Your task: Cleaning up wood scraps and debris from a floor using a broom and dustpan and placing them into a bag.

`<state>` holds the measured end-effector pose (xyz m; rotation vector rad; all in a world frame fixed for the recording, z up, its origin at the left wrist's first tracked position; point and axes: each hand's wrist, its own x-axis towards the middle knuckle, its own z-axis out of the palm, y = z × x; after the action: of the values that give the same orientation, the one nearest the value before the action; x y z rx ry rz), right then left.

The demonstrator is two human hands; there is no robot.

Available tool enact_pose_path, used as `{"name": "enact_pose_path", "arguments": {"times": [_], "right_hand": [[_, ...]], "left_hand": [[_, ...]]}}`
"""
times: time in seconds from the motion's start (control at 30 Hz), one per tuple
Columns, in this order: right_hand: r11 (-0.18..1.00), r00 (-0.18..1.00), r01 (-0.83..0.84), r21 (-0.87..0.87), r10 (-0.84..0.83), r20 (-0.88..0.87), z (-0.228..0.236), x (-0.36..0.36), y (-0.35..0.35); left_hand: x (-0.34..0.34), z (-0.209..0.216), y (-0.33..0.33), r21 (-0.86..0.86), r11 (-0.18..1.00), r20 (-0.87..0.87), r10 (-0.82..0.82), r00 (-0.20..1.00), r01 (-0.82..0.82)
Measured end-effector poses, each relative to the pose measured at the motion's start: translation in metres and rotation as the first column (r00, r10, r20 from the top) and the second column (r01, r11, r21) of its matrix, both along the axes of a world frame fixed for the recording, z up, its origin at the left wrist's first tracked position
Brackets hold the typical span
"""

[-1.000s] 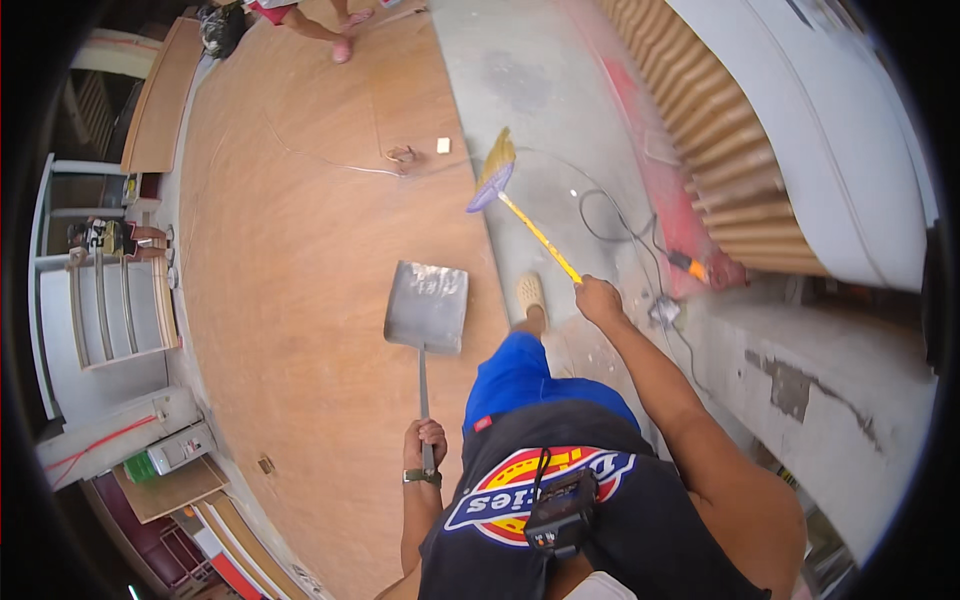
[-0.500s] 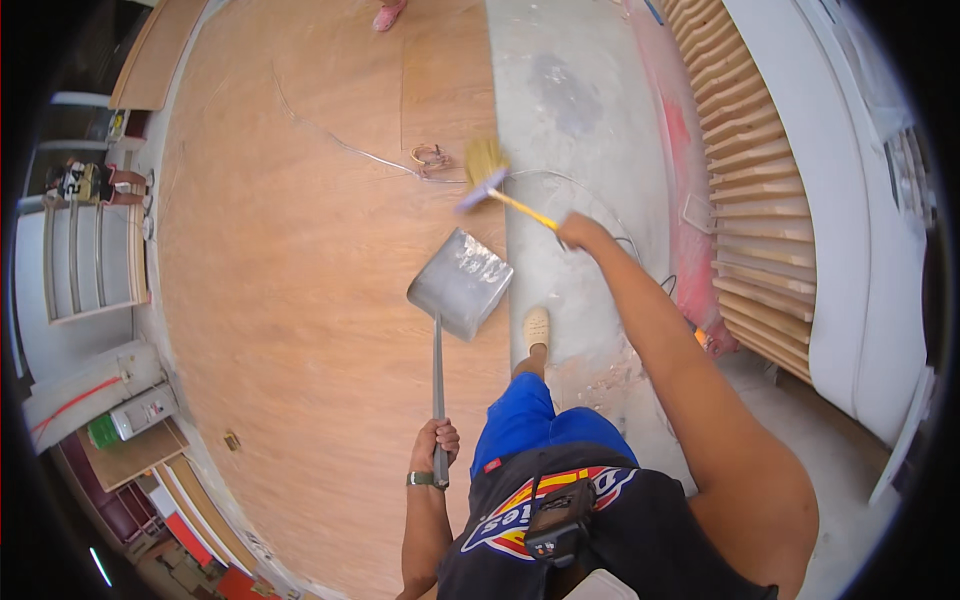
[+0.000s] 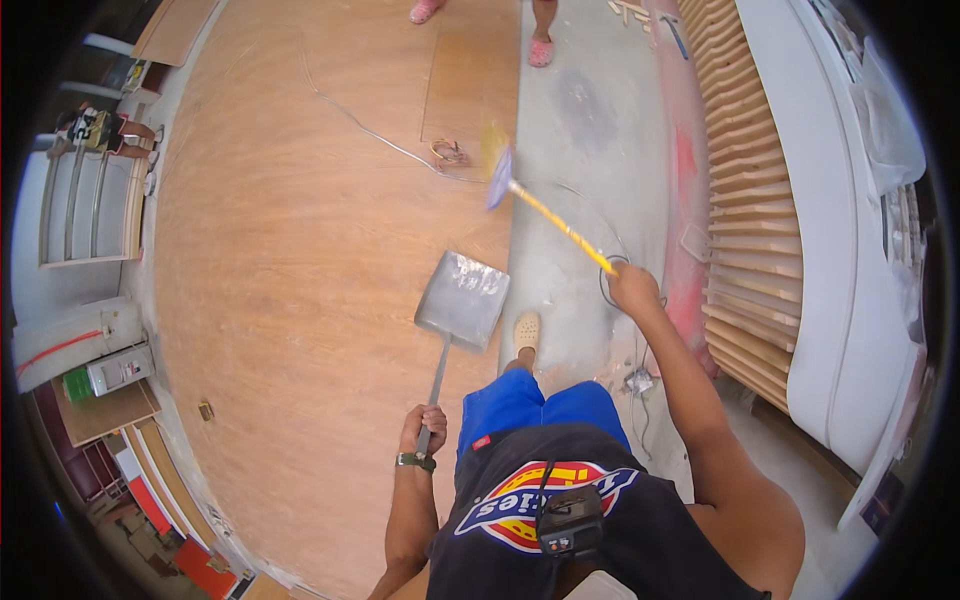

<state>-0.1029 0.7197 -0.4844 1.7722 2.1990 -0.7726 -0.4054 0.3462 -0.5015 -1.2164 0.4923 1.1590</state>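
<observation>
My left hand (image 3: 424, 428) is closed round the grey handle of a metal dustpan (image 3: 463, 302), whose flat pan lies over the wood-look floor with its open edge facing away from me. Pale debris or scuffs show along that far edge. Out to the right, my right hand (image 3: 636, 288) grips the yellow handle of a broom (image 3: 560, 226). The broom's purple head and yellow bristles, blurred by motion, are beyond the dustpan, over the seam between the wood-look floor and the bare grey floor.
A thin cable (image 3: 375, 133) runs across the floor to a small coil of wire (image 3: 450, 152). Another person's pink shoes (image 3: 541, 52) show at the far edge. Wooden slats (image 3: 752, 220) and a long white panel line the right. Shelves (image 3: 90, 210) stand at left.
The broom head has swung away and slightly right, and my right hand has moved right and nearer to me. The dustpan has turned straighter. A second pink shoe has come into view.
</observation>
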Motion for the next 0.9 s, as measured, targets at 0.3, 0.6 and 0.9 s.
{"name": "enact_pose_path", "arguments": {"times": [0.3,0.6,0.9], "right_hand": [[0.991,0.991,0.128,0.045,-0.129,0.022,-0.146,-0.083,0.085],[0.998,0.999,-0.008,-0.059,0.006,-0.042,-0.154,-0.084,0.043],[0.980,0.984,0.172,0.102,-0.165,-0.073,-0.147,-0.084,0.107]], "left_hand": [[0.009,0.012,-0.002,0.026,1.000,-0.026,0.008,1.000,-0.008],[-0.003,0.011,0.001,0.006,1.000,-0.042,0.016,0.999,-0.015],[-0.013,0.011,0.019,0.001,0.999,-0.038,-0.042,0.998,0.042]]}}
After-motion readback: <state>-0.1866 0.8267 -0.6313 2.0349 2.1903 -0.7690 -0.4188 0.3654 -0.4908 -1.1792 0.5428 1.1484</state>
